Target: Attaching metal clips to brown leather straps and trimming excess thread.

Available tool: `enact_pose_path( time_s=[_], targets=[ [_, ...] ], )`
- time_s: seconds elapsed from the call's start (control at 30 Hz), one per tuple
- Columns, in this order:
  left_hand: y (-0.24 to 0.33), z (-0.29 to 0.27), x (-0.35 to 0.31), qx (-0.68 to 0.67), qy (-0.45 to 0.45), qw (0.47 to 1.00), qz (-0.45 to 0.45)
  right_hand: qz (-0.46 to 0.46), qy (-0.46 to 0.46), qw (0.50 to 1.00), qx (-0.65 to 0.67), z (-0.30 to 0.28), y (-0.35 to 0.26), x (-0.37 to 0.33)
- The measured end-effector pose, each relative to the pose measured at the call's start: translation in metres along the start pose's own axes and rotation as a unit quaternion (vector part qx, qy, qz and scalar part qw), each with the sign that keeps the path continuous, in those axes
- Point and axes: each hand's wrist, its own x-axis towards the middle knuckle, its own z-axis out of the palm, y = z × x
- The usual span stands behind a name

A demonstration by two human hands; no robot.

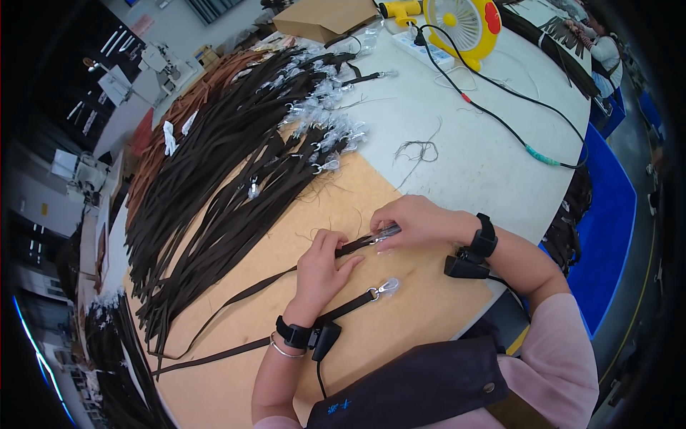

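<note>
My left hand (321, 268) pinches a dark brown strap (250, 292) near its end, fingertips on top and thumb apart below. The strap trails away to the lower left over the tan board. My right hand (414, 222) is closed round a slim, shiny grey thing (388, 234) at the strap's end; whether it is a small tool or the strap's metal fitting is hidden by the fingers. Nearer me lies a second dark strap (343, 309), passing beside my left wrist. Its metal snap hook (386, 287) is wrapped in clear plastic.
A large pile of dark straps (236, 171) with plastic-wrapped hooks covers the left side, with brown straps (171, 118) behind. Loose thread (421, 151) lies on the white table (493, 171). A yellow fan (463, 28), black cable (493, 123) and cardboard box (325, 18) stand farther back. Blue bins (607, 229) flank the right edge.
</note>
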Motion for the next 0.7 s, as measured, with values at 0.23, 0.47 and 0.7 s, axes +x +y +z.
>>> enact_pose_path(
  time_s=[0.23,0.47,0.7],
  targets=[
    [0.01,0.004,0.014,0.014,0.019,1.0,0.011,-0.043,0.103,0.994,-0.002,0.004,0.007,-0.004],
    [0.009,0.008,0.015,-0.033,-0.016,0.999,-0.009,-0.099,0.084,0.979,-0.158,0.009,0.0,-0.012],
    [-0.004,0.016,0.018,-0.103,0.0,0.995,-0.009,-0.091,0.075,0.985,-0.129,0.009,0.0,-0.009]
  ],
)
